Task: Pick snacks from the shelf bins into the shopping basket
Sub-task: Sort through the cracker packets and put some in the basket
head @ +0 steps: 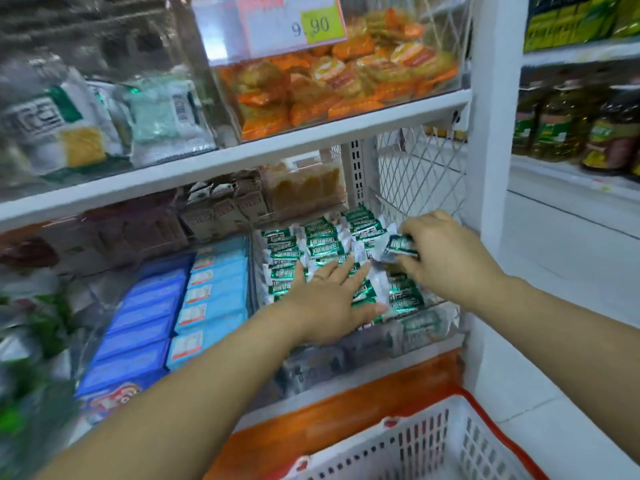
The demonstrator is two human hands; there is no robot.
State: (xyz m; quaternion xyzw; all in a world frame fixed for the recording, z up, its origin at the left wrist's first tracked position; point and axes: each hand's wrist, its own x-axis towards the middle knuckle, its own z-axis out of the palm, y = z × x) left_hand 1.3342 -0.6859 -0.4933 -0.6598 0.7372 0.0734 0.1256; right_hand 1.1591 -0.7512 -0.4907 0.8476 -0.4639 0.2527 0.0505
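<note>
**A:** So where are the green snack packets [311,245] kept?

**B:** They're piled in the clear bin [346,355], just right of the blue packs [145,317]. One green packet [400,247] is pinched between thumb and curled fingers of the right hand [446,251], held just above the pile.

**A:** And the left hand [329,299]?

**B:** It's laid flat on the pile, fingers straight and spread, nothing gripped. The shopping basket [433,441] is seen nearer, lower right, below the bin.

The white basket [429,441] is cut off by the bottom edge. Left-side bags [52,126] are motion-blurred, perhaps noodles. The price tag [273,22] loses its top, one digit unreadable.
</note>
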